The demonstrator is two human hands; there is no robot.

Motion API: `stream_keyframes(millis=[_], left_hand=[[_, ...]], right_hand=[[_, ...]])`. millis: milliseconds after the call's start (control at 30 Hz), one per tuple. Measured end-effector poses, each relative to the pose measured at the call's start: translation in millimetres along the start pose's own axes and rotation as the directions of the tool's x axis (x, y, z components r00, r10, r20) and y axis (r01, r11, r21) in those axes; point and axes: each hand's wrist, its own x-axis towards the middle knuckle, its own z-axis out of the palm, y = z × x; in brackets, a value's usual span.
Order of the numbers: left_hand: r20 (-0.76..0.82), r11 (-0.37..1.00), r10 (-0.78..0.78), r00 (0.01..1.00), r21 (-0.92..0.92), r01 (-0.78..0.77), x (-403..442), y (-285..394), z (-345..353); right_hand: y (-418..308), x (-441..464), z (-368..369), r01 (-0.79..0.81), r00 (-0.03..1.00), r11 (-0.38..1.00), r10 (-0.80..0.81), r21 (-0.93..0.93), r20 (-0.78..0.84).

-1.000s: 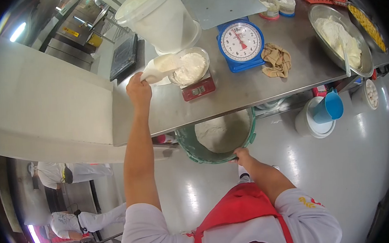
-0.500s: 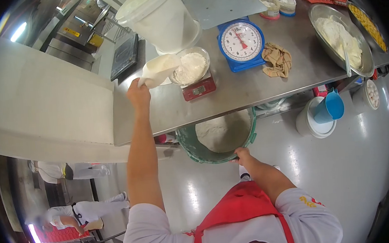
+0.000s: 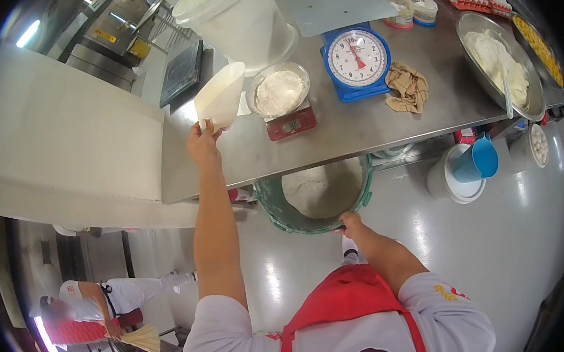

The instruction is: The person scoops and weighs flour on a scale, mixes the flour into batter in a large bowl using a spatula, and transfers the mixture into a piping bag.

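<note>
My left hand [image 3: 204, 142] grips the handle of a white scoop [image 3: 221, 98], held just left of a clear bowl [image 3: 251, 103] and apart from it. White flour [image 3: 279, 92] lies heaped in that bowl, which rests on a small red digital scale [image 3: 291, 123]; its reading is too blurred to tell. Below the table edge, my right hand [image 3: 351, 223] is closed on the rim of a green tub [image 3: 277, 214]. More flour [image 3: 312, 190] fills the tub's bottom, partly under the table.
On the steel table [image 3: 229, 166] stand a large white bucket [image 3: 246, 34], a blue dial scale [image 3: 358, 93], a crumpled cloth [image 3: 407, 89] and a steel mixing bowl [image 3: 537, 102]. A lidded bucket [image 3: 445, 177] with a blue jug [image 3: 477, 161] is on the floor. A co-worker [image 3: 121, 302] is at lower left.
My left hand has drawn the scoop left, away from over the bowl, and turned its mouth upward. My right hand stays on the tub rim. The co-worker at lower left has shifted.
</note>
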Motion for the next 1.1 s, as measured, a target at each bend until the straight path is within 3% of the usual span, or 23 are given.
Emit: stream_keyframes(millis=[367,433,567,633,700,767,833,867,967,1000,1033,1100], left_hand=[[0.040,0.993,0.032,0.999,0.116,-0.037,-16.5,10.9,-38.8],[0.084,0.973,-0.032,0.996,0.231,0.011,-42.6,6.4,-63.3],[0.255,0.729,-0.223,0.941,0.684,-0.013,-122.0,-4.5,-97.9],[0.295,0.807,-0.369,0.881,0.572,0.147,-152.4,-40.8,-104.5],[0.360,0.626,-0.298,0.884,0.773,-0.104,-180.6,-53.3,-80.4],[0.372,0.471,-0.424,0.826,0.870,-0.150,-191.2,-94.8,-67.2],[0.471,0.369,-0.341,0.814,0.863,-0.344,-199.8,-147.5,-49.4],[0.502,0.342,-0.388,0.773,0.857,-0.385,-199.4,-171.9,-36.6],[0.470,0.173,-0.550,0.691,0.873,-0.456,-210.2,-233.2,-8.3],[0.478,0.190,-0.592,0.649,0.865,-0.464,-208.4,-257.7,-7.1],[0.398,0.118,-0.632,0.665,0.897,-0.425,-205.2,-230.4,18.5],[0.390,0.130,-0.674,0.627,0.899,-0.419,-194.6,-226.7,31.3]], right_hand=[[1.9,9.3,-3.7,-0.077,0.997,0.994,0.075,0.081,0.031],[7.9,16.3,-6.6,-0.043,0.998,0.997,0.040,0.070,0.049],[11.5,16.9,-9.7,-0.002,0.995,0.998,-0.003,0.056,0.099],[9.2,6.5,-11.8,-0.024,0.990,0.997,0.014,0.067,0.138],[14.1,6.0,-10.7,-0.047,0.984,0.995,0.032,0.082,0.173],[28.0,16.6,-8.4,-0.276,0.934,0.927,0.197,0.255,0.297],[27.8,14.7,-6.8,-0.262,0.940,0.936,0.192,0.234,0.283],[19.1,12.2,-3.5,-0.231,0.945,0.951,0.169,0.204,0.281],[-3.3,-4.4,24.4,-0.224,0.965,0.949,0.184,0.222,0.186],[-5.9,-2.5,28.9,-0.214,0.967,0.952,0.175,0.218,0.186],[-6.3,-2.2,31.4,-0.176,0.975,0.962,0.142,0.209,0.171],[-13.1,-1.3,36.6,-0.143,0.982,0.971,0.115,0.191,0.150]])
